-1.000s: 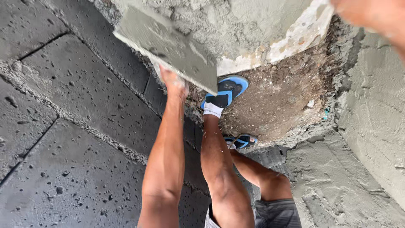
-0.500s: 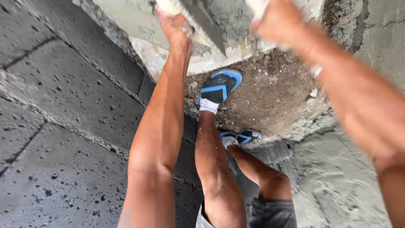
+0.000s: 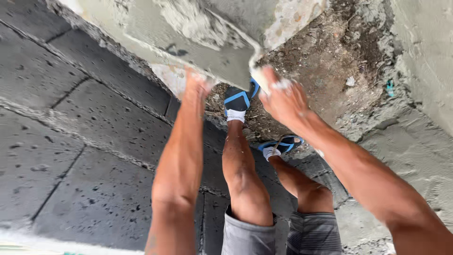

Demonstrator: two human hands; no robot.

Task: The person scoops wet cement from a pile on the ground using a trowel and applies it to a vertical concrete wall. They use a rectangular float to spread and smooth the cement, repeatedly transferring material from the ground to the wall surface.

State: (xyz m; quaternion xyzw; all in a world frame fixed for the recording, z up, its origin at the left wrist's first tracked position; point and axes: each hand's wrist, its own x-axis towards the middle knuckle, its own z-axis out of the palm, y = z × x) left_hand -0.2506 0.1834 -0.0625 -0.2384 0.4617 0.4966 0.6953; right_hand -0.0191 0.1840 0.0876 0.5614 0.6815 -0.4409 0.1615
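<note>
A flat grey board [image 3: 188, 52] loaded with wet cement mortar [image 3: 188, 19] fills the top of the head view. My left hand [image 3: 196, 85] grips the board from underneath at its near edge. My right hand [image 3: 283, 97], smeared with mortar, is closed on the handle of a trowel [image 3: 257, 56], whose blade lies against the board's right end. Most of the trowel's blade is hidden in the mortar.
Below are my two legs in grey shorts [image 3: 283, 236] and blue-and-black sandals [image 3: 238, 97] on bare dirt [image 3: 325, 61]. A grey block wall [image 3: 80, 141] with mortar joints runs along the left. A rough freshly plastered surface [image 3: 415, 141] stands at the right.
My right hand has come in from the upper right and now sits at the board's right end with the trowel. The left hand and board have shifted right and lower in view.
</note>
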